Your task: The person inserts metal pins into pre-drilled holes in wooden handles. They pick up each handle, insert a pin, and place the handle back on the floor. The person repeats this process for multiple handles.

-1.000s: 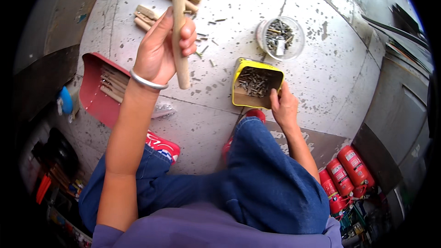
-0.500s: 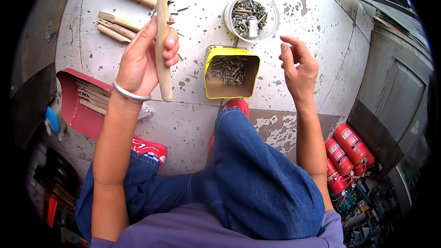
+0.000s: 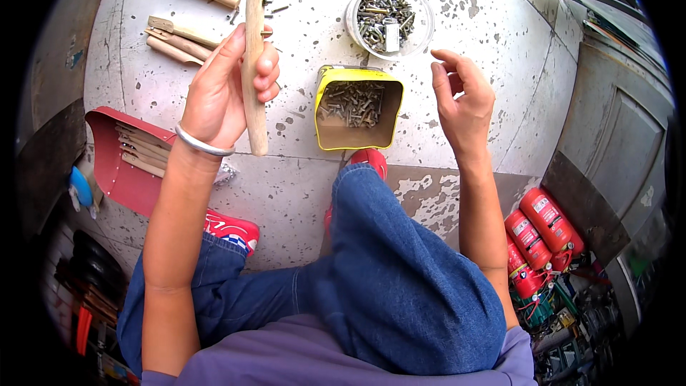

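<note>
L hand [image 3: 223, 93] pinches wood stick [image 3: 254, 75] betw thumb & fingers, held up L of yellow tin [image 3: 319, 127] w/ metal bits [image 3: 354, 102] inside, while R hand [image 3: 468, 106] hangs curled to tin's R, can't tell if thumb & index pinch anything, & clear tub [image 3: 423, 34] sits just beyond tin.

Workshop-type space, small and well used: paint-chipped floor [image 3: 286, 189], yellow tin [image 3: 343, 138] and clear tub [image 3: 423, 20] of small metal parts [image 3: 357, 100], wooden pieces [image 3: 187, 30] in groups, red extinguishers [image 3: 529, 239] stacked by grey panelling [image 3: 632, 129], hardware clutter [image 3: 572, 343] lower right.
</note>
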Action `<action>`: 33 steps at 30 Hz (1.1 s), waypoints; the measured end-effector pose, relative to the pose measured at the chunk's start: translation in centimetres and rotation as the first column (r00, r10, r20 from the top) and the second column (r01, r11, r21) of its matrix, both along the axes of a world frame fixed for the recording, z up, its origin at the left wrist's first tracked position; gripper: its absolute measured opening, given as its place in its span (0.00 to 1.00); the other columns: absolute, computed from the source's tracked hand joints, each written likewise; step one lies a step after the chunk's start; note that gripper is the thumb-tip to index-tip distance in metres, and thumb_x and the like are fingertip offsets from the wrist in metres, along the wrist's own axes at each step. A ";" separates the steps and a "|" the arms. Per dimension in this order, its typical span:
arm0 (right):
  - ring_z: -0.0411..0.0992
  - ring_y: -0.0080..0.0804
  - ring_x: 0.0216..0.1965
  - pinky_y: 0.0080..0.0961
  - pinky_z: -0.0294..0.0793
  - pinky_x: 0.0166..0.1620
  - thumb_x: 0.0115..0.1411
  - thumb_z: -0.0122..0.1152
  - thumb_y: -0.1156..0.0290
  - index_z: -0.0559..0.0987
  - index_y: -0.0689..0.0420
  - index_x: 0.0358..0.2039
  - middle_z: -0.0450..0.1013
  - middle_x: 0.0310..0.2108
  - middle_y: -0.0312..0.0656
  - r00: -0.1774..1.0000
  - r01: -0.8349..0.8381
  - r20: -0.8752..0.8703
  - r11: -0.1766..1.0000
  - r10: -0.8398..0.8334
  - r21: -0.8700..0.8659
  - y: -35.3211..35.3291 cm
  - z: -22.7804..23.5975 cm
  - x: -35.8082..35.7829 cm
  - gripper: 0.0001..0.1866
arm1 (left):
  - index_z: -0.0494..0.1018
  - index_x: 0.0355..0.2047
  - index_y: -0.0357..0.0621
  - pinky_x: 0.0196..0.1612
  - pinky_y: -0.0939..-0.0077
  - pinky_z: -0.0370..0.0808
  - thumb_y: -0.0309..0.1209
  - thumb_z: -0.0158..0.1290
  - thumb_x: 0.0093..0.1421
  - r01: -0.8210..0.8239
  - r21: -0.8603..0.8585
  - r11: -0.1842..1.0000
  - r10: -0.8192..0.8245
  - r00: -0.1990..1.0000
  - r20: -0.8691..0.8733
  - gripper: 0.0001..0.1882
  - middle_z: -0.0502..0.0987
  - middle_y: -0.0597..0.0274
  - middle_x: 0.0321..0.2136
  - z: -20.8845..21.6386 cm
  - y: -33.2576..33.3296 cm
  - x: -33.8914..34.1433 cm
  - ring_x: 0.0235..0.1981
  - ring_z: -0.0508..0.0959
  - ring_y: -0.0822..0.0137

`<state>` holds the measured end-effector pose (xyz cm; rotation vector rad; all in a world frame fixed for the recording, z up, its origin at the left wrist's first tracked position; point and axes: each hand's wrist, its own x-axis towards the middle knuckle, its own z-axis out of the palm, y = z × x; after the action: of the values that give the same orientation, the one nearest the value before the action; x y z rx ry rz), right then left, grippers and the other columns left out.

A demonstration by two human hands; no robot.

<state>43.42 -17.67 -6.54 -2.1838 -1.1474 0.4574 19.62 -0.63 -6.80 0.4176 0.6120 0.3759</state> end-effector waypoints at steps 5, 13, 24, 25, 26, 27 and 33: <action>0.68 0.23 0.18 0.19 0.68 0.24 0.53 0.61 0.78 0.79 0.56 0.34 0.72 0.24 0.38 0.997 -0.051 -0.063 0.997 0.048 -0.056 -1.1 -0.1 -2.4 0.08 | 0.61 0.47 0.39 0.26 0.85 0.59 0.39 0.33 0.69 0.008 0.009 1.000 -0.007 0.998 -0.056 0.17 0.58 0.69 0.23 0.4 -0.3 0.4 0.23 0.57 0.78; 0.73 0.38 0.24 0.29 0.75 0.28 0.47 0.54 0.79 0.69 0.68 0.43 0.66 0.29 0.45 0.853 -0.427 0.112 0.805 0.510 -0.412 -1.5 -2.3 -7.7 0.20 | 0.62 0.47 0.38 0.26 0.85 0.60 0.39 0.32 0.69 0.019 0.015 1.000 -0.018 0.997 -0.070 0.17 0.59 0.68 0.23 0.6 -0.7 0.4 0.23 0.57 0.78; 0.72 0.40 0.29 0.32 0.74 0.32 0.48 0.50 0.78 0.71 0.62 0.29 0.68 0.29 0.47 0.809 -0.541 -0.003 0.742 0.588 -0.396 -2.8 -3.7 -9.1 0.06 | 0.63 0.45 0.39 0.27 0.84 0.62 0.40 0.35 0.69 0.034 0.003 0.999 -0.034 0.999 -0.017 0.17 0.62 0.68 0.23 0.2 -1.0 -0.2 0.23 0.60 0.78; 0.72 0.40 0.29 0.33 0.73 0.32 0.47 0.50 0.79 0.70 0.62 0.29 0.68 0.29 0.47 0.827 -0.519 0.002 0.765 0.562 -0.382 -2.5 -3.4 -8.9 0.06 | 0.64 0.44 0.39 0.27 0.83 0.63 0.41 0.36 0.68 0.031 -0.015 0.999 -0.031 0.999 0.006 0.17 0.64 0.67 0.23 -0.1 -0.9 -0.3 0.24 0.62 0.76; 0.72 0.40 0.29 0.33 0.73 0.32 0.47 0.50 0.80 0.70 0.62 0.29 0.68 0.29 0.48 0.849 -0.479 0.028 0.790 0.528 -0.382 -1.9 -3.3 -8.9 0.06 | 0.65 0.44 0.40 0.28 0.82 0.65 0.42 0.38 0.68 0.032 -0.034 0.999 -0.031 0.999 0.032 0.17 0.67 0.65 0.23 -0.2 -0.9 -0.3 0.24 0.64 0.75; 0.72 0.40 0.29 0.34 0.73 0.32 0.47 0.50 0.80 0.70 0.62 0.29 0.68 0.29 0.48 0.869 -0.438 0.053 0.814 0.492 -0.381 -1.3 -3.4 -9.0 0.06 | 0.65 0.44 0.39 0.28 0.82 0.65 0.42 0.38 0.68 0.039 -0.039 0.998 -0.038 0.999 0.037 0.18 0.67 0.65 0.24 -0.2 -1.0 -0.3 0.24 0.64 0.75; 0.73 0.44 0.34 0.37 0.72 0.37 0.48 0.48 0.80 0.73 0.63 0.42 0.71 0.37 0.48 0.802 -0.567 -0.030 0.745 0.597 -0.353 -1.6 -4.7 -9.2 0.17 | 0.65 0.44 0.39 0.29 0.82 0.65 0.41 0.38 0.68 0.050 -0.049 0.998 -0.049 0.998 0.036 0.18 0.67 0.65 0.24 -0.2 -1.3 -0.2 0.25 0.64 0.75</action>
<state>34.25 -19.29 -11.22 -2.0961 -1.9409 0.8995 19.39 -1.95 -6.98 0.3770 0.5750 0.3194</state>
